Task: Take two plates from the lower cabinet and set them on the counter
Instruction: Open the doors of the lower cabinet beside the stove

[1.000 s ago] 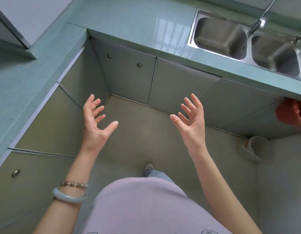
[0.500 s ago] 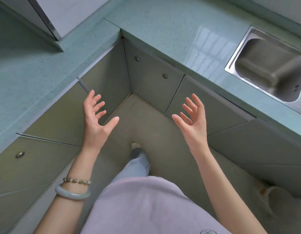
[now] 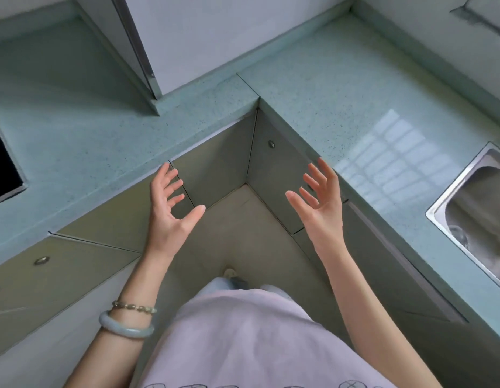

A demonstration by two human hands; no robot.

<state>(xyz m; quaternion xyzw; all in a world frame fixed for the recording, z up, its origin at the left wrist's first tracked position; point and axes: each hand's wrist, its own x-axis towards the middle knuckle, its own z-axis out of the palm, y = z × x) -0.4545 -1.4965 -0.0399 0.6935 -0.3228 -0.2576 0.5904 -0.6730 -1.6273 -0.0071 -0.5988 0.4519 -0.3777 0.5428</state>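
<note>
My left hand (image 3: 170, 208) and my right hand (image 3: 318, 203) are raised in front of me, palms facing each other, fingers spread, holding nothing. Below them is the inner corner of an L-shaped pale green counter (image 3: 341, 88). The lower cabinet doors (image 3: 220, 163) under the counter are grey-green and closed, with small round knobs (image 3: 271, 144). No plates are in view.
A steel sink (image 3: 472, 208) is set in the counter at the right. A dark cooktop edge (image 3: 2, 169) shows at the far left. A white upper unit with a metal edge (image 3: 142, 51) hangs above the corner. The floor (image 3: 243, 233) lies between the cabinet runs.
The view has swung left and toward the counter corner; the sink has slid to the right edge. Both hands stay raised and open in the same pose.
</note>
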